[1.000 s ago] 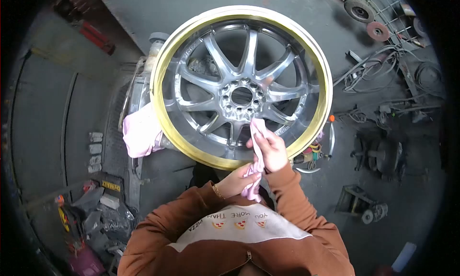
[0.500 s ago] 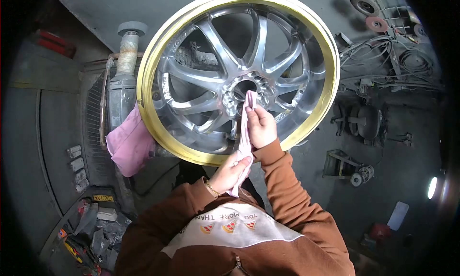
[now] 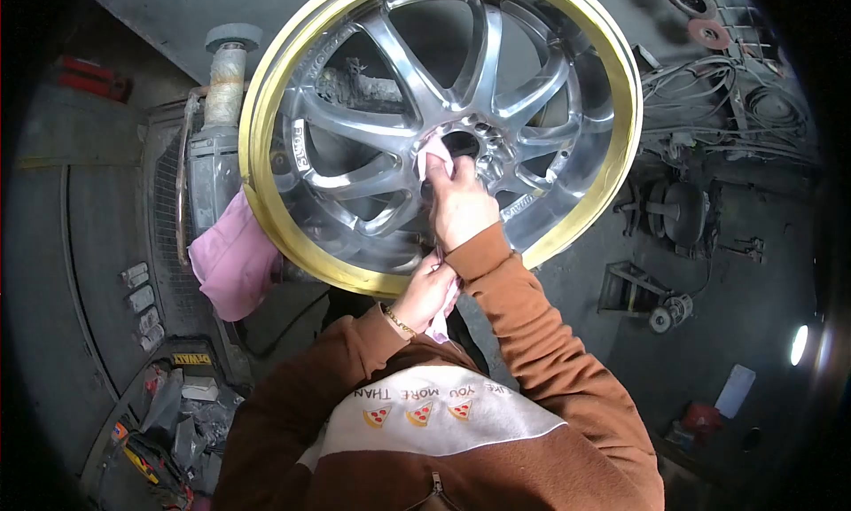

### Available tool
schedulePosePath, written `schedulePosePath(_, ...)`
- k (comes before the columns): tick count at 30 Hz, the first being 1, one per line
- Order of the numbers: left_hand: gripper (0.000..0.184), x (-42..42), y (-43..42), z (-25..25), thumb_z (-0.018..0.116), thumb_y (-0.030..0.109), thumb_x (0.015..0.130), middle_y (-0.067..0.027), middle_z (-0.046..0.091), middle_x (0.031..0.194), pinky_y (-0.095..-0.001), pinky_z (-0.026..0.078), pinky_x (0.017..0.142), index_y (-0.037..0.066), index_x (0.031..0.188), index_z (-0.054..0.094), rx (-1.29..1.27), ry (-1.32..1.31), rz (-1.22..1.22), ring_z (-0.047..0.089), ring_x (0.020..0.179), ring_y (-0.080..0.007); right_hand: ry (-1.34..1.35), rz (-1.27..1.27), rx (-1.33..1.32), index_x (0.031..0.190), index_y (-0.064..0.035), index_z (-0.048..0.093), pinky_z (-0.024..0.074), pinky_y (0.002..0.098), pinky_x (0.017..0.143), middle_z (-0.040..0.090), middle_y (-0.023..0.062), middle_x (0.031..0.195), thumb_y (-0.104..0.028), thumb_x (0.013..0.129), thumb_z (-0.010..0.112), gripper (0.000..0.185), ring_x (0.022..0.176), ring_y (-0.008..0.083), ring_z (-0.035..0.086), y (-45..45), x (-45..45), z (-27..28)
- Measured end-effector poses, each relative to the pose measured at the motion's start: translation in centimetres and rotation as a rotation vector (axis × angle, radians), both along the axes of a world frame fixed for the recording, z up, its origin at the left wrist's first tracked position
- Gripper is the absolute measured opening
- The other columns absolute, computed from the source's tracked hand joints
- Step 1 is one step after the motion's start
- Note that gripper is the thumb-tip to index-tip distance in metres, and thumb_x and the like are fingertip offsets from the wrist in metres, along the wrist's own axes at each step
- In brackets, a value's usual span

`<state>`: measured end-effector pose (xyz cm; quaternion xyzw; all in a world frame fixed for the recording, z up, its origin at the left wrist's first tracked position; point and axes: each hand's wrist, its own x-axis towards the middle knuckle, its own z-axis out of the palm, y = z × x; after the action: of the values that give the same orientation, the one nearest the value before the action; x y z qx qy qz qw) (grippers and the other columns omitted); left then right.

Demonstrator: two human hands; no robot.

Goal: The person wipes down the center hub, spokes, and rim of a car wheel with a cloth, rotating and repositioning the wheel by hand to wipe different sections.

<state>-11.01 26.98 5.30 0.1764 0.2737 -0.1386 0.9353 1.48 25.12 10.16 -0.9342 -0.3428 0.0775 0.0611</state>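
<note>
A polished metal wheel [image 3: 377,125] with a yellow-taped rim faces up in front of me. My right hand [image 3: 463,208] is at its hub, fingers closed on the upper end of a pink cloth [image 3: 434,154] that touches the metal left of the centre hole. Below the rim's near edge, my left hand [image 3: 425,296] is wrapped round the lower part of the same cloth. The stretch of cloth between the hands is mostly hidden behind my right hand and wrist. A second pink cloth [image 3: 232,261] hangs at the wheel's lower left.
A grey machine with a round end [image 3: 232,37] stands at the left. An open DeWalt case [image 3: 191,358] and plastic-wrapped items lie at the lower left. Coiled cables [image 3: 700,99], abrasive discs [image 3: 707,32] and a small machine [image 3: 671,312] are at the right.
My right hand has moved with the cloth's upper end onto the hub, left of the centre hole. My left hand still holds the lower part. The view has shifted, and the wheel appears larger.
</note>
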Motion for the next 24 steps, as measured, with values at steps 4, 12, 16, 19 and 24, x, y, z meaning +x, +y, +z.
schedulePosePath(4, 0.019, -0.1, -0.4, 0.0, 0.051, 0.025, 0.096, -0.0019, 0.050, 0.064, -0.0229, 0.037, 0.039, 0.006, 0.092, 0.051, -0.014, -0.029, -0.122, 0.045, 0.043, -0.0092, 0.017, 0.108, -0.015, 0.129, -0.0145, 0.052, 0.0533, 0.0455, 0.066, 0.052, 0.0180, 0.103, -0.009, 0.085, 0.051, 0.044, 0.082, 0.0358, 0.063, -1.3, -0.3, 0.3)
schedulePosePath(12, 0.016, 0.5, -0.5, 0.8, 0.050, 0.022, 0.096, -0.0024, 0.049, 0.063, -0.0241, 0.037, 0.039, 0.006, 0.092, 0.049, 0.050, 0.008, -0.077, 0.045, 0.043, -0.0101, 0.033, 0.105, -0.041, 0.127, -0.0172, 0.054, 0.0524, 0.0448, 0.068, 0.053, 0.0171, 0.106, -0.009, 0.084, 0.055, 0.043, 0.085, 0.0354, 0.062, -0.6, 0.2, 1.0)
schedulePosePath(16, 0.013, 0.2, -0.4, 1.1, 0.049, 0.021, 0.096, -0.0021, 0.049, 0.062, -0.0238, 0.037, 0.039, 0.009, 0.092, 0.051, 0.008, -0.098, -0.088, 0.043, 0.043, -0.0096, 0.125, 0.075, 0.150, 0.125, -0.0129, 0.056, 0.0515, 0.0441, 0.070, 0.053, 0.0193, 0.100, -0.005, 0.084, 0.053, 0.042, 0.084, 0.0373, 0.061, -1.6, 0.4, 0.3)
schedulePosePath(19, 0.011, 0.2, -0.2, 1.9, 0.049, 0.020, 0.095, -0.0020, 0.050, 0.062, -0.0233, 0.036, 0.039, 0.010, 0.093, 0.052, 0.041, 0.007, -0.046, 0.042, 0.043, -0.0089, 0.205, 0.050, 0.311, 0.121, -0.0075, 0.058, 0.0499, 0.0449, 0.070, 0.053, 0.0218, 0.098, -0.002, 0.083, 0.053, 0.039, 0.082, 0.0406, 0.059, -1.1, 0.7, -0.8)
schedulePosePath(24, 0.011, -1.2, -0.1, 2.1, 0.048, 0.019, 0.096, -0.0025, 0.049, 0.062, -0.0243, 0.037, 0.040, 0.009, 0.093, 0.051, -0.003, 0.080, -0.010, 0.042, 0.042, -0.0102, 0.305, 0.060, 0.500, 0.117, -0.0028, 0.058, 0.0473, 0.0443, 0.074, 0.052, 0.0228, 0.093, -0.001, 0.084, 0.051, 0.034, 0.083, 0.0408, 0.057, -0.3, -0.7, -1.2)
